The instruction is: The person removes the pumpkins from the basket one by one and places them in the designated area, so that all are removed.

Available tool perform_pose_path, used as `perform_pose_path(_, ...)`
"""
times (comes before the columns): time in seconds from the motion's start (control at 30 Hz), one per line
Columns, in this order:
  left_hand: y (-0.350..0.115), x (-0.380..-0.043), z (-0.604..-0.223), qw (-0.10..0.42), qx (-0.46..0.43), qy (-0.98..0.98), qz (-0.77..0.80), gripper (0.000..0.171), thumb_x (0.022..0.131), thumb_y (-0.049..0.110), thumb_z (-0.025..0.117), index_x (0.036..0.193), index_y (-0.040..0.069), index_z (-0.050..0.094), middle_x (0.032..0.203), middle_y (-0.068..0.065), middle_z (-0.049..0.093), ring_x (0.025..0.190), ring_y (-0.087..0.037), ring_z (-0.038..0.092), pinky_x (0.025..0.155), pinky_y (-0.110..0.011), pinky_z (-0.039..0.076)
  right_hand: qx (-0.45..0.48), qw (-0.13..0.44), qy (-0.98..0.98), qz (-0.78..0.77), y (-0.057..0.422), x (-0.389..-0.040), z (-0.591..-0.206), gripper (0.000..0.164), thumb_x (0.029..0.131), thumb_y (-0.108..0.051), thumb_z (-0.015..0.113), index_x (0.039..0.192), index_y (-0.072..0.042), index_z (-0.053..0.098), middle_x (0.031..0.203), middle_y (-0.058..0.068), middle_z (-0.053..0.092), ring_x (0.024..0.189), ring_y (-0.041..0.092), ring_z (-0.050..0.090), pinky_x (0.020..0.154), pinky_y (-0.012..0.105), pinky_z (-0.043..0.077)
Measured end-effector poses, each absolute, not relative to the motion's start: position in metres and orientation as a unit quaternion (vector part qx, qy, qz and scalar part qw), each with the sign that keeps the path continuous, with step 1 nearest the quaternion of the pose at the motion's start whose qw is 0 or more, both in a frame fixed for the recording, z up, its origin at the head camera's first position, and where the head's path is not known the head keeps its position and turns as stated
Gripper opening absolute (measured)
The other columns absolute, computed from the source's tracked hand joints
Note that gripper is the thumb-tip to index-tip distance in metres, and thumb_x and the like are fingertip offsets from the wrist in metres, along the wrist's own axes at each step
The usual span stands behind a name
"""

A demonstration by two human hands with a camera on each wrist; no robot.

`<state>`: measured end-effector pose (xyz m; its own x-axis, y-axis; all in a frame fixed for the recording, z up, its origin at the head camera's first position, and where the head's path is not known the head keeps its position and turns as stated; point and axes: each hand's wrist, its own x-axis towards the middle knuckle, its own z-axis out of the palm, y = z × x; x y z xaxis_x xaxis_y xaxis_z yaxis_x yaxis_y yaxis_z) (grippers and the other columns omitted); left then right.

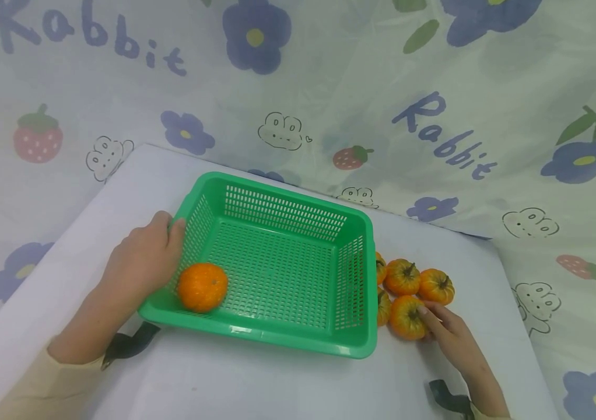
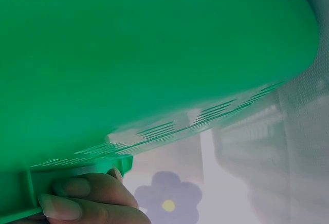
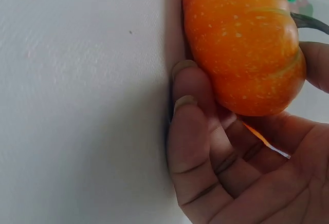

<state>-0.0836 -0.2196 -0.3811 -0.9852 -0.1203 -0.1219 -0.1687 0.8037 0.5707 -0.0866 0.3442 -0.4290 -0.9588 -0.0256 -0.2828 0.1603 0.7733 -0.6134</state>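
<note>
My left hand [image 1: 146,254] grips the left rim of a green plastic basket [image 1: 261,333], with its fingers [image 2: 97,203] hooked under the rim in the left wrist view. One orange pumpkin [image 1: 203,287], small and round, lies inside at the basket's front left corner. To the right of the basket, my right hand [image 1: 450,332] holds another small pumpkin [image 1: 406,317], yellow-streaked and with a dark stem. In the right wrist view the thumb is by the stem of this pumpkin [image 3: 244,44], and the fingers curl low around its side, close to the white surface.
Behind the held pumpkin sit two more pumpkins [image 1: 403,276], side by side. The basket's right rim partly hides two others [image 1: 381,267]. All stand on a white-covered table [image 1: 214,379]. A patterned curtain [image 1: 319,76] with rabbits, flowers and strawberries hangs behind the table.
</note>
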Motion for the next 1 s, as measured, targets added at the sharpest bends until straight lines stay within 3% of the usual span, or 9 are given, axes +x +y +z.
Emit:
perform_pose_path(0.23,-0.2191,-0.0830,-0.3807,0.038,-0.074,0.949,0.303,0.057,0.113,0.047,0.021,0.123,-0.005,0.044,0.072,-0.013,0.049,0.061,-0.029,0.051,0.050,-0.037,0.041,0.039,0.120,0.936,-0.329,0.3445,-0.0875,-0.4322,0.055,0.112,-0.046,0.048,0.138,0.001,0.059,0.120,0.014,0.065,0.092,0.019,0.059,0.076,0.028,0.053)
perform_pose_path(0.47,-0.2191,-0.0830,-0.3803,0.040,-0.075,0.949,0.304,0.057,0.113,0.047,0.021,0.123,-0.005,0.044,0.072,-0.012,0.048,0.061,-0.029,0.051,0.050,-0.037,0.041,0.046,0.106,0.936,-0.333,0.3450,-0.0873,-0.4345,0.056,0.113,-0.047,0.042,0.133,0.002,0.059,0.094,0.009,0.059,0.084,0.020,0.054,0.068,0.028,0.048)
perform_pose_path(0.63,-0.2189,-0.0832,-0.3803,0.042,-0.075,0.949,0.304,0.058,0.113,0.047,0.021,0.125,-0.006,0.044,0.072,-0.012,0.049,0.061,-0.029,0.051,0.050,-0.037,0.041,0.058,0.113,0.931,-0.341,0.3445,-0.0865,-0.4349,0.058,0.112,-0.049,0.043,0.134,0.002,0.058,0.091,0.008,0.059,0.084,0.020,0.055,0.070,0.028,0.048)
perform_pose_path(0.9,-0.2188,-0.0834,-0.3794,0.043,-0.075,0.949,0.303,0.058,0.113,0.047,0.021,0.123,-0.005,0.044,0.073,-0.013,0.049,0.062,-0.029,0.052,0.050,-0.038,0.041,0.079,0.122,0.915,-0.377,0.3440,-0.0863,-0.4366,0.061,0.110,-0.055,0.044,0.131,0.000,0.056,0.081,0.010,0.054,0.080,0.023,0.070,0.075,0.028,0.057)
perform_pose_path(1.0,-0.2191,-0.0835,-0.3794,0.043,-0.075,0.949,0.304,0.059,0.113,0.047,0.021,0.123,-0.006,0.044,0.073,-0.013,0.049,0.062,-0.029,0.052,0.050,-0.038,0.042,0.090,0.129,0.911,-0.380,0.3440,-0.0857,-0.4362,0.066,0.109,-0.058,0.044,0.137,0.000,0.055,0.084,0.010,0.060,0.082,0.022,0.071,0.077,0.025,0.057)
